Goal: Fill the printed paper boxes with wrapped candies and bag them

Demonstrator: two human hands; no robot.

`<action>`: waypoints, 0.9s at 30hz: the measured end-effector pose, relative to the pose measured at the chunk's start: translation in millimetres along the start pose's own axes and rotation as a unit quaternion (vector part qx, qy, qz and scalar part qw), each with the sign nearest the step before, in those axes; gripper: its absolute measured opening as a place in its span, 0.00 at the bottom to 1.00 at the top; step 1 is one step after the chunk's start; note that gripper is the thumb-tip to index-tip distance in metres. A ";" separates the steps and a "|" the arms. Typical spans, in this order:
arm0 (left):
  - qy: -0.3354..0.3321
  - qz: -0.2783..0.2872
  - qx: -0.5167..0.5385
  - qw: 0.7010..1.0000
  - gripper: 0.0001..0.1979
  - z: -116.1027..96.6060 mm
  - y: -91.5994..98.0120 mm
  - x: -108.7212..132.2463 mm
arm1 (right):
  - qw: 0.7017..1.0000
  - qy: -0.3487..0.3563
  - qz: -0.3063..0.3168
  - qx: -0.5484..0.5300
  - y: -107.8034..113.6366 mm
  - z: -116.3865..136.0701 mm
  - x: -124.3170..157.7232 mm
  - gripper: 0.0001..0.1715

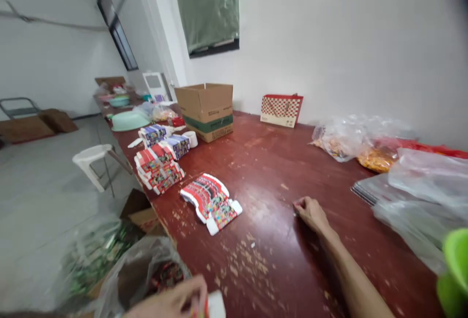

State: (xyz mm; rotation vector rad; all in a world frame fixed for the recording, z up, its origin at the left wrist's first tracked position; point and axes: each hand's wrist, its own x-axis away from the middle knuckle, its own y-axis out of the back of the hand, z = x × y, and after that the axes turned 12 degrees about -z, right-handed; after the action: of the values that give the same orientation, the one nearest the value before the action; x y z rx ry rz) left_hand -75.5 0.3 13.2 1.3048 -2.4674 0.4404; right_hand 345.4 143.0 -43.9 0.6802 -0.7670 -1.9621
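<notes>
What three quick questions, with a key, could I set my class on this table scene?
1. True or false: the brown corrugated cardboard box on the dark red wooden table has its top flaps open.
2. Which hand rests on the table top? A left hand, B right hand, C neither.
3. What colour is the round plastic basin towards the far end of the table?

Key: 1 true; 2 B; 3 pale green.

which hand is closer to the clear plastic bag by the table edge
The left hand: it is right at the lower right side of the clear plastic bag. The right hand is far off to the bag's right.
</notes>
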 end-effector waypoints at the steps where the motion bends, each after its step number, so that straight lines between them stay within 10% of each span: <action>1: -0.007 -0.037 0.032 0.999 0.13 -0.5 -5.9 -0.7 | 1.000 -0.006 0.001 -0.008 2.7 -1.4 2.7 0.07; 8: -0.092 -0.211 0.106 0.967 0.18 -29.0 -32.4 -26.2 | 0.981 -0.009 0.077 -0.178 10.7 64.9 65.5 0.22; 11: -0.128 -0.228 0.058 0.963 0.18 -30.6 -40.0 -30.7 | 0.884 0.022 0.141 -0.446 10.9 124.8 121.1 0.21; 14: -0.163 -0.248 0.012 0.955 0.18 -29.2 -45.4 -31.2 | 0.861 0.071 0.152 -0.481 5.3 163.4 162.4 0.11; 22: -0.179 -0.303 -0.003 0.936 0.16 -28.0 -52.8 -29.5 | 0.904 0.215 0.148 -0.338 0.8 162.4 175.5 0.12; 27: -0.169 -0.291 0.149 0.930 0.19 -20.9 -49.7 -30.1 | 0.892 0.048 0.162 -0.420 -0.2 164.2 175.1 0.16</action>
State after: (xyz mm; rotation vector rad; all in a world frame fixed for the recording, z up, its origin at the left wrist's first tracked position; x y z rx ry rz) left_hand -15.2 4.4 25.7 2.3092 -2.1455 0.4732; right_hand 149.6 29.3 36.1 0.1016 0.0768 -1.7015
